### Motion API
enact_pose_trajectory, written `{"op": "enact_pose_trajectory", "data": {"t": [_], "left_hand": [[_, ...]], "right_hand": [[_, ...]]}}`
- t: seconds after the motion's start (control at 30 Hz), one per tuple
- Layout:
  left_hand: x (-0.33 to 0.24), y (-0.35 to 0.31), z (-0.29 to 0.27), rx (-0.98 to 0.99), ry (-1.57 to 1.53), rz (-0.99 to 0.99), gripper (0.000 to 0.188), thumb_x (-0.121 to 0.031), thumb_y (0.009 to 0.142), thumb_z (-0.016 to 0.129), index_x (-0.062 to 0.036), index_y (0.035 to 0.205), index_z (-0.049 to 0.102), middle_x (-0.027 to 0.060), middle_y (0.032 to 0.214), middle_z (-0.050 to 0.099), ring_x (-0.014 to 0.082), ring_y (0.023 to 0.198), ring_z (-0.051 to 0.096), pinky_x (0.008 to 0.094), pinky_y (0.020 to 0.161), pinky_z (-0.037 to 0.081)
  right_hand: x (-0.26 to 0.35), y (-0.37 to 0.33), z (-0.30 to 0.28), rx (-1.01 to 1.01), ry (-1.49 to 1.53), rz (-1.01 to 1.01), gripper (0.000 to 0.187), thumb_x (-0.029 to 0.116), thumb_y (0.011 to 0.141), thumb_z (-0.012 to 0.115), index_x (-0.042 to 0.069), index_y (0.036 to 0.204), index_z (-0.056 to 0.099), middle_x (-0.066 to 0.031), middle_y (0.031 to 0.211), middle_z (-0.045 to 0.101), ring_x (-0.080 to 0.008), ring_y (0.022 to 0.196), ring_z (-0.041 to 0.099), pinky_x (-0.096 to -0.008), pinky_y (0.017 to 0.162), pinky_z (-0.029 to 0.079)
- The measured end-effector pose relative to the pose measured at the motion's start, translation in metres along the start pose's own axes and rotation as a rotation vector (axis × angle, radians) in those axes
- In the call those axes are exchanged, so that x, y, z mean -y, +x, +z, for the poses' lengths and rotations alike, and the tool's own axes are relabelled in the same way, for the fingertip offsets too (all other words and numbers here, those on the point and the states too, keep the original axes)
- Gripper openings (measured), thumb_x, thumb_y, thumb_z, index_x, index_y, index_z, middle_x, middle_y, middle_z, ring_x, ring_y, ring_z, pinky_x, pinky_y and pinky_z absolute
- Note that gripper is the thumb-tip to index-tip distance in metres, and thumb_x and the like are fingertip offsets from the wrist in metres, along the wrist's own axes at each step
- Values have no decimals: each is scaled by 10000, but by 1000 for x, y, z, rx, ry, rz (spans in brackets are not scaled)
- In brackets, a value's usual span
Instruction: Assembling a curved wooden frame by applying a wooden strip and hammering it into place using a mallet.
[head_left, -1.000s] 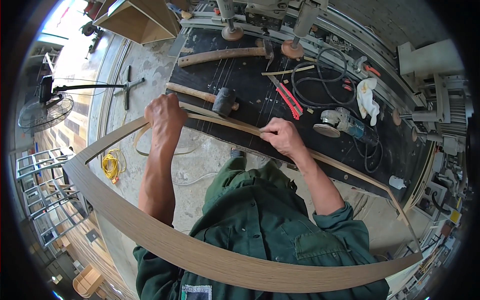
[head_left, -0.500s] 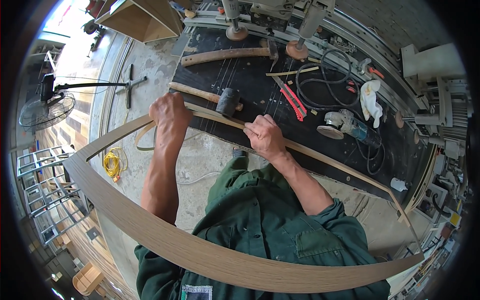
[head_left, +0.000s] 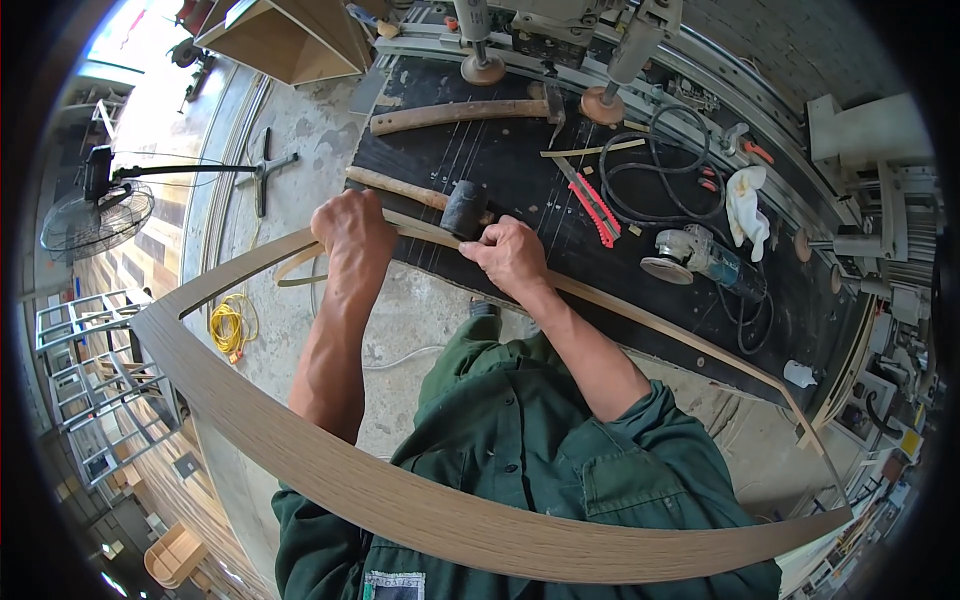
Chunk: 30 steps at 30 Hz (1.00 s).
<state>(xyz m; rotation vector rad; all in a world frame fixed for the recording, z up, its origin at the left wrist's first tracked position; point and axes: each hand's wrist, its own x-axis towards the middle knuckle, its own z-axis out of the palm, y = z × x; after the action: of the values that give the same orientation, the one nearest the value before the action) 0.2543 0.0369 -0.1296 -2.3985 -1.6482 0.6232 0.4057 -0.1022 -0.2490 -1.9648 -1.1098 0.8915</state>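
Note:
A large wood-grain frame (head_left: 480, 515) spans the view, its broad side across my chest and its narrow far side along the bench edge. My left hand (head_left: 355, 230) is closed in a fist around that far side near its left corner. A thin pale strip (head_left: 298, 268) curls out beside the left wrist. My right hand (head_left: 508, 258) pinches the far side further right, thumb and fingers together on its edge; whether it grips a separate strip there is hidden. Just beyond the right fingertips lies a black-headed mallet (head_left: 464, 208) with a wooden handle.
The dark bench (head_left: 480, 165) bears a hammer (head_left: 455, 113), a red utility knife (head_left: 596, 208), an angle grinder (head_left: 705, 258) with its cable and a white cloth (head_left: 745, 210). Machine clamps (head_left: 482, 68) stand behind. Leftward are a fan (head_left: 100, 220) and a yellow cord (head_left: 230, 322).
My right hand has slid leftward along the frame's far side, closer to my left hand. The left fist keeps its hold. The whole view has shifted slightly.

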Motion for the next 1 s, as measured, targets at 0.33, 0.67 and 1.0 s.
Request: {"op": "enact_pose_trajectory", "data": {"t": [0.33,0.67,1.0], "left_hand": [[0,0,14,-118,34,77,234,-356,793,848,-160,920,849,83,905,817,286,872,807,422,701,617],[12,-5,11,-67,36,-25,536,-606,742,906,-118,960,858,143,903,812,338,856,805,435,694,622],[1,-13,6,-84,71,-29,532,-586,742,907,-85,913,854,169,879,802,364,824,797,462,676,604]], "right_hand": [[26,7,8,-87,-365,23,581,602,767,830,48,941,822,-139,1042,790,-335,1079,733,-476,957,560],[-46,-62,-60,-237,-296,-7,348,455,741,888,140,710,743,-45,859,677,-300,901,684,-480,839,462],[-125,-144,-168,-317,-348,62,337,310,711,953,102,681,690,-34,795,627,-306,857,634,-464,806,483]]}}
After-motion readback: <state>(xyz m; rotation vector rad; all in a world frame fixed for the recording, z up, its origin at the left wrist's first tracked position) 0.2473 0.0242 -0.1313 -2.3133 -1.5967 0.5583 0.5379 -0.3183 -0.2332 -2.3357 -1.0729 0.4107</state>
